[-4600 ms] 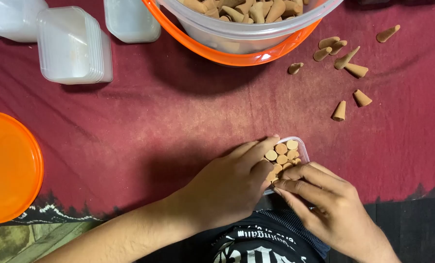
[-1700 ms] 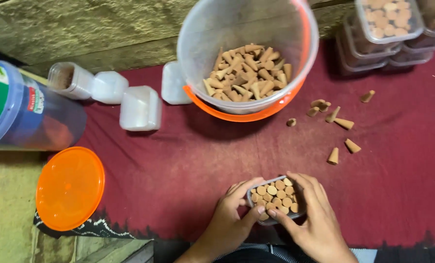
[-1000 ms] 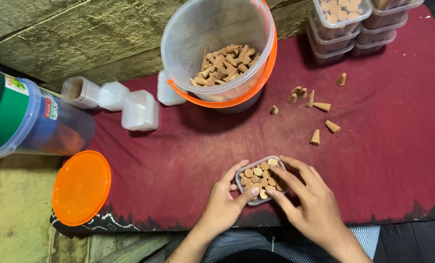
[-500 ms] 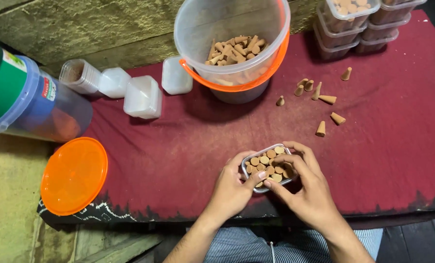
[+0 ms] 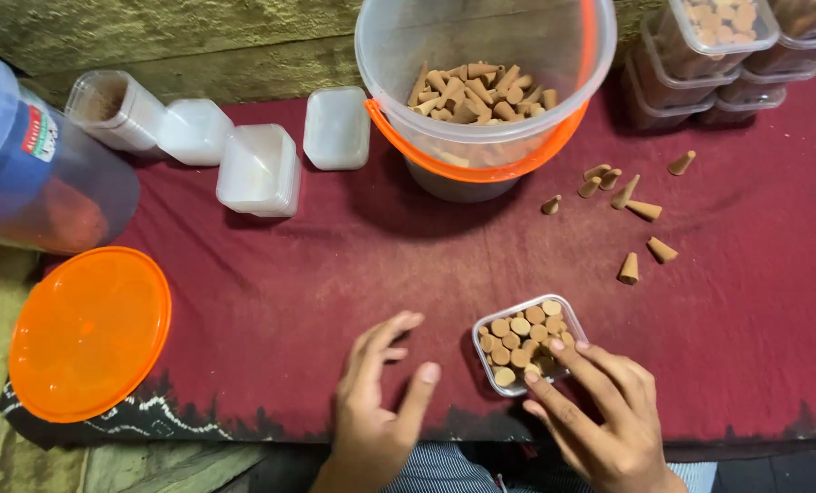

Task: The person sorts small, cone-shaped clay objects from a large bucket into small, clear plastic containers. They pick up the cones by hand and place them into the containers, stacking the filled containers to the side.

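A small clear plastic box (image 5: 528,341) packed with brown incense cones stands on the dark red cloth (image 5: 280,274) near its front edge. My right hand (image 5: 600,415) touches the box's front right side, fingertips on the cones and rim. My left hand (image 5: 380,402) hovers to the left of the box with its fingers spread, holding nothing and apart from the box. Behind them stands a clear bucket (image 5: 481,82) with an orange handle, partly filled with the same cones. Several loose cones (image 5: 631,205) lie scattered on the cloth to the right.
Empty clear boxes and lids (image 5: 262,164) sit at the back left. A large jar (image 5: 33,155) lies on its side at the far left, with an orange round lid (image 5: 88,333) below it. Stacked filled boxes (image 5: 718,46) stand at the back right.
My left hand has let go of the small box and moved left, fingers opening. My right hand stays on the box. The camera view has shifted slightly.
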